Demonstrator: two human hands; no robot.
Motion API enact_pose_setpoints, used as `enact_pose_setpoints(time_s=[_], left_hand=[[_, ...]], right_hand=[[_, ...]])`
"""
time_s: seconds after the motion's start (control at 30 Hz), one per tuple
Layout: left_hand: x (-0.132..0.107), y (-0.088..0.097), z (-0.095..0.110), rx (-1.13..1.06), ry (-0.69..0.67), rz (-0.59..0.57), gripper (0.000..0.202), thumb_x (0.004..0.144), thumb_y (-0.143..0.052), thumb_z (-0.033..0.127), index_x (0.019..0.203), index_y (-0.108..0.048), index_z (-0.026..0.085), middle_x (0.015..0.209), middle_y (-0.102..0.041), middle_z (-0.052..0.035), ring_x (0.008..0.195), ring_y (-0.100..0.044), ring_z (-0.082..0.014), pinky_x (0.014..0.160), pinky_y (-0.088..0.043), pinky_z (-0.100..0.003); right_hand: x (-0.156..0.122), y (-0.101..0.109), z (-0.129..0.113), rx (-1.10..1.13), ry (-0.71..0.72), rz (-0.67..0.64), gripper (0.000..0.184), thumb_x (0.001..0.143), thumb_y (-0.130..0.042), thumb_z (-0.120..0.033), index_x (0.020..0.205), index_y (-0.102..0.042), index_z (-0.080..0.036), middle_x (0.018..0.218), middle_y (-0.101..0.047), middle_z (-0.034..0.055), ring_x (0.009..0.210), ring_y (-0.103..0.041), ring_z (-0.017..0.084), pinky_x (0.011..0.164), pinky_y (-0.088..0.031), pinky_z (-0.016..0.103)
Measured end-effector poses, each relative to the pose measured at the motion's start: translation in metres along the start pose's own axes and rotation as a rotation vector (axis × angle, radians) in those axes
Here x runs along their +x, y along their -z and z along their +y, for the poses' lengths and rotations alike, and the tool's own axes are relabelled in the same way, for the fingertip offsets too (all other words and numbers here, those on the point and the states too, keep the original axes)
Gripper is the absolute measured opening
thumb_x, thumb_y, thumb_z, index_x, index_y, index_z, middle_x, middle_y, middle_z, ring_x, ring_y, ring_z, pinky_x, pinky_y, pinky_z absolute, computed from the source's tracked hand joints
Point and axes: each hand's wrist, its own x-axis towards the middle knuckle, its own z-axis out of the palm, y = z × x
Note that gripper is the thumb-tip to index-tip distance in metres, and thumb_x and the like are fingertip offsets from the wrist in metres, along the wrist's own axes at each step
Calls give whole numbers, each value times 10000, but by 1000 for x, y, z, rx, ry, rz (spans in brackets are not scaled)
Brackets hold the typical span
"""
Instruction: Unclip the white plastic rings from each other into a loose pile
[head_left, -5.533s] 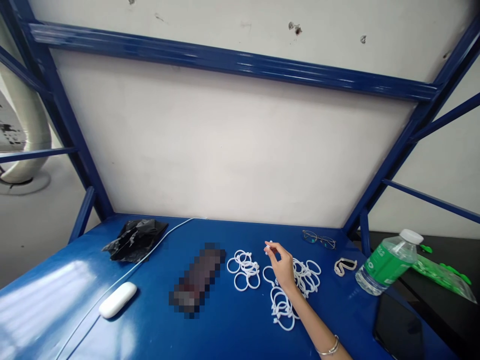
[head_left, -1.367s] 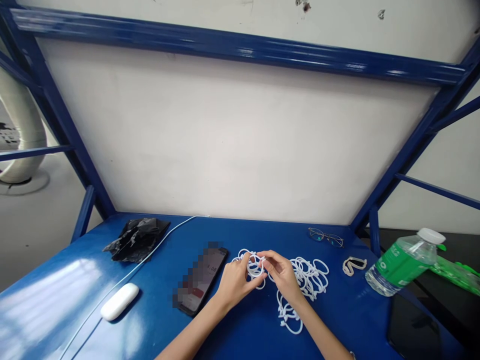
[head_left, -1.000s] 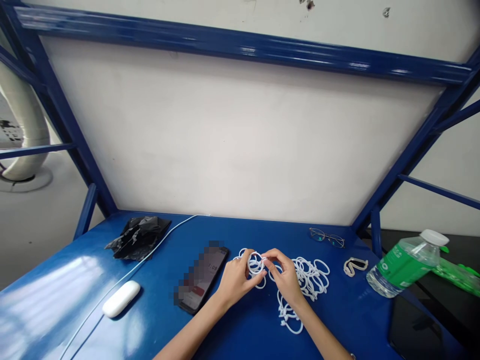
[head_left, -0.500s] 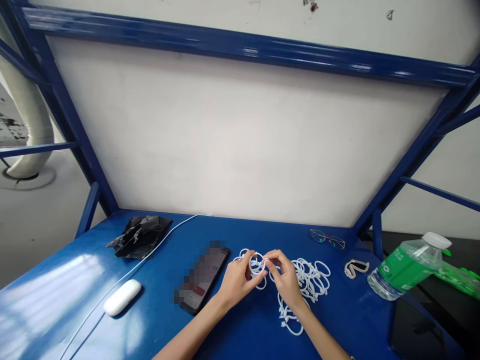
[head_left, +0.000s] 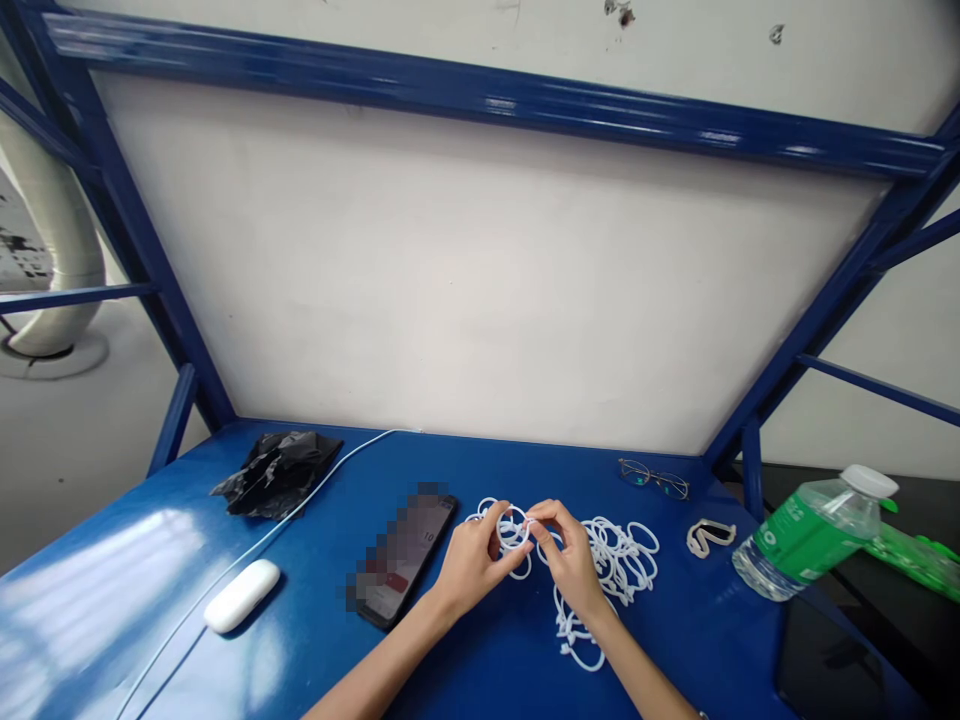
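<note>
Between my two hands is a small white cord loop [head_left: 513, 510], raised just over the blue table. My left hand [head_left: 471, 560] pinches its left and lower side between thumb and fingers. At its right side, the thumb and fingertips of my right hand [head_left: 568, 552] close on the loop; the exact spot under the fingertips is too small to make out. More white loops lie behind and below my left fingers, partly hidden. A tangled heap of white cord loops [head_left: 619, 558] lies right of my right hand, and some stick out beneath that wrist.
On the blue table [head_left: 315, 640] are a phone [head_left: 409, 560], a white case [head_left: 242, 596], a white cable [head_left: 292, 515] and a crumpled black bag [head_left: 281, 470]. To the right are eyeglasses [head_left: 654, 478], a beige curved piece [head_left: 709, 537], a water bottle [head_left: 814, 535] and a dark flat device [head_left: 829, 660].
My hands keep nearly the same grip on the white cord loop. The whole view has shifted very slightly, and the digits on the phone's screen have changed.
</note>
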Motion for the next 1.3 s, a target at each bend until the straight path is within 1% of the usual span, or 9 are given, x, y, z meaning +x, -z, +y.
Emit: enact_pose_setpoints(time_s=[0.4,0.63,0.87,0.93,1.0,1.07,1.1,1.2,1.3], left_hand=[[0,2,2,-2,-12,8,390,869,-523,500,1083,-515,174,492,-467,69,447,-472,-117,449,-254,-197],[0,3,2,36,-17,9,387,872,-523,496,1093,-520,178,489,-489,66,449,-497,-120,452,-279,-202],[1,3,1,152,21,52,384,893,-480,501,1128,-504,198,535,-541,51,495,-567,-149,464,-344,-212],[2,1,-2,225,31,93,393,897,-473,499,1148,-503,198,605,-585,24,551,-596,-166,495,-397,-225],[2,-1,-6,303,28,140,387,898,-484,474,1164,-502,194,776,-645,-32,659,-629,-188,554,-457,-252],[3,-3,-11,377,11,170,348,895,-500,426,1151,-511,190,947,-642,-77,805,-638,-222,631,-502,-291],[3,-4,-12,410,1,176,327,890,-511,403,1135,-519,188,993,-626,-87,869,-629,-241,665,-514,-310],[2,-8,-17,482,-28,163,291,870,-548,359,1099,-537,181,1015,-586,-89,961,-588,-276,736,-523,-358],[1,-10,-20,514,-45,148,297,867,-555,349,1108,-536,176,1027,-561,-92,959,-567,-275,759,-513,-378]], right_hand=[[1,1,3,2,14,-10,154,927,-516,-320,843,-588,-212,835,-629,41,800,-622,181,734,-506,285],[0,-1,5,-21,6,18,194,927,-509,-357,835,-588,-205,821,-635,47,780,-626,184,719,-516,288],[3,0,0,-127,-24,9,207,930,-503,-367,937,-645,-217,849,-671,49,790,-641,201,722,-516,302],[6,3,1,-208,0,7,230,944,-470,-356,975,-655,-223,890,-678,61,834,-640,216,751,-514,325],[9,7,4,-298,29,18,245,956,-434,-332,984,-655,-229,924,-679,70,885,-634,231,782,-507,351],[12,12,9,-385,47,24,244,957,-415,-297,970,-650,-232,924,-678,69,903,-627,240,804,-495,375],[13,15,12,-424,48,17,237,953,-412,-276,958,-645,-234,916,-678,66,898,-625,240,814,-488,387],[16,21,19,-515,32,-25,219,927,-417,-208,927,-634,-234,896,-678,53,870,-622,236,838,-466,417],[16,22,22,-564,20,-69,224,895,-420,-159,910,-630,-233,895,-678,50,865,-615,233,812,-462,415]])
